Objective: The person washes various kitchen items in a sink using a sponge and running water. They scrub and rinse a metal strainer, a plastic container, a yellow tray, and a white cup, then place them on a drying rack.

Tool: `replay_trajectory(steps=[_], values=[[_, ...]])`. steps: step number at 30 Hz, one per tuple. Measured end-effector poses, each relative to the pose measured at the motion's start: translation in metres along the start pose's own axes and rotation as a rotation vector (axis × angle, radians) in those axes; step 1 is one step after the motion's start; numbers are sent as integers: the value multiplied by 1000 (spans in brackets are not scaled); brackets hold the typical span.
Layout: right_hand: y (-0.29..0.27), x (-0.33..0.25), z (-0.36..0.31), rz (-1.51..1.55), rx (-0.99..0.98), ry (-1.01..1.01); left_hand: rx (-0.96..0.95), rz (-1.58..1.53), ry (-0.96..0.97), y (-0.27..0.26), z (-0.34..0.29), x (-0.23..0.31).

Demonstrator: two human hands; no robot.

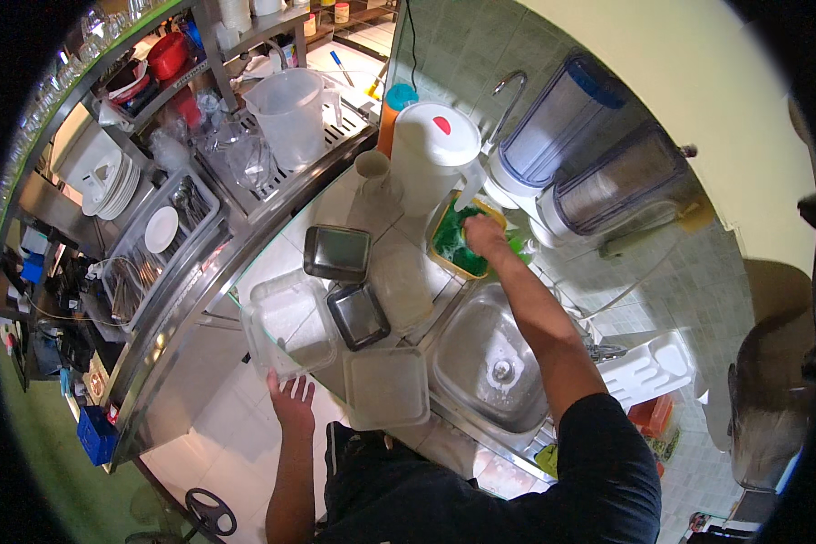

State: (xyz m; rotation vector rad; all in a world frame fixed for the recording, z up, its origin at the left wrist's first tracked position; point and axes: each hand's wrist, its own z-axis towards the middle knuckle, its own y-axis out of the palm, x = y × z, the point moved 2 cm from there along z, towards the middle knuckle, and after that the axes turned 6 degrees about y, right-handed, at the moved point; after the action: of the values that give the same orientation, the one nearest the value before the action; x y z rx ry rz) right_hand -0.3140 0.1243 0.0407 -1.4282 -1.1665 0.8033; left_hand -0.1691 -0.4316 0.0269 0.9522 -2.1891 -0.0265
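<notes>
My right hand [487,236] reaches into a yellow-rimmed tub [471,273] with green, foamy contents, its fingers closed and partly hidden. What they hold cannot be made out. My left hand [292,404] has its fingers spread beside the near edge of a clear plastic container [292,319]; whether they touch it is unclear. Two dark rectangular containers [337,252] lie to its right. Closer to me is a translucent, square-cornered container or lid [387,388]. A cloudy plastic piece [403,288] lies between these and the tub.
A steel sink [462,363] lies under my right forearm. Behind the tub stand a white lidded pitcher [426,150], a curved tap [514,82] and two clear filter housings [562,122]. At left, a steel counter carries a measuring jug [288,118] and a cutlery tray [122,272].
</notes>
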Motion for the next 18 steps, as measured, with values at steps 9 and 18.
replay_trajectory(steps=[9, 18], values=[[15, 4, 3, 433, -207, -34, -180, -53, -87, 2, 45, -7], [17, -3, -18, 814, 325, 372, -195, -2, 213, -31, -41, 45]])
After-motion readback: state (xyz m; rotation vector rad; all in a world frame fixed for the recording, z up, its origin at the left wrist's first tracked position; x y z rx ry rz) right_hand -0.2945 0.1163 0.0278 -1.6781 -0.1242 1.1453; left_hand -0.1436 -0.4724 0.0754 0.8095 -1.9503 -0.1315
